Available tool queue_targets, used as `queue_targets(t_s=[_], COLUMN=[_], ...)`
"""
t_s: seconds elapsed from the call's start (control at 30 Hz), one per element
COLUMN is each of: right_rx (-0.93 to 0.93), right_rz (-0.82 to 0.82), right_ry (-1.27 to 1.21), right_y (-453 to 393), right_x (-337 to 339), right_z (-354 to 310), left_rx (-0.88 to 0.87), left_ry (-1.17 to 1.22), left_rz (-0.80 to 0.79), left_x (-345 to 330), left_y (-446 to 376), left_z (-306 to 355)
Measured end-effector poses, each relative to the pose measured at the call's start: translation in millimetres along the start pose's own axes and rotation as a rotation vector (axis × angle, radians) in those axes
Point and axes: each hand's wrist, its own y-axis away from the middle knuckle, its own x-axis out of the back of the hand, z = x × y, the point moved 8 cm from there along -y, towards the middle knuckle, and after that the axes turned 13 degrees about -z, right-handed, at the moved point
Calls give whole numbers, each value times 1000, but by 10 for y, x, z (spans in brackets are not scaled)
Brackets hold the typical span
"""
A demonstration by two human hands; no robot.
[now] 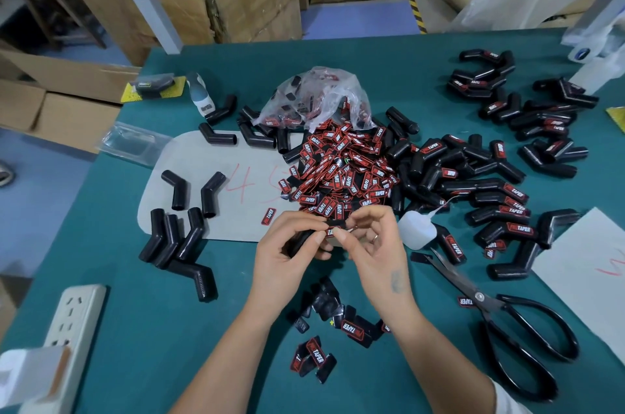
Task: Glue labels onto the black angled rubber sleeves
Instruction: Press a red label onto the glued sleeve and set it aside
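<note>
On the green desk (439,363), our left hand (287,254) holds a black sleeve (299,242); our right hand (375,244) pinches a label (333,231) against it.

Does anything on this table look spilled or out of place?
Yes. The red-and-black labels have spilled out of their torn clear plastic bag into a loose heap on the green table. A few more labels lie scattered near the person's arms, and open scissors lie among finished sleeves.
</note>
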Motion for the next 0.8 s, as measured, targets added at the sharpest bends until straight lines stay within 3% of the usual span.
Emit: queue_targets(t_s=[0.23, 0.63, 0.8], right_rx=[226, 171, 171], right_rz=[-14, 8, -1], right_ry=[204, 57, 48], right_y=[59, 35, 27], right_x=[-32, 25, 23], right_z=[-230, -176, -173], left_rx=[32, -82, -63], left_ry=[96, -152, -143], left_rz=[-17, -55, -20], left_x=[12, 51, 74], left_y=[5, 12, 19], left_z=[-18, 1, 0])
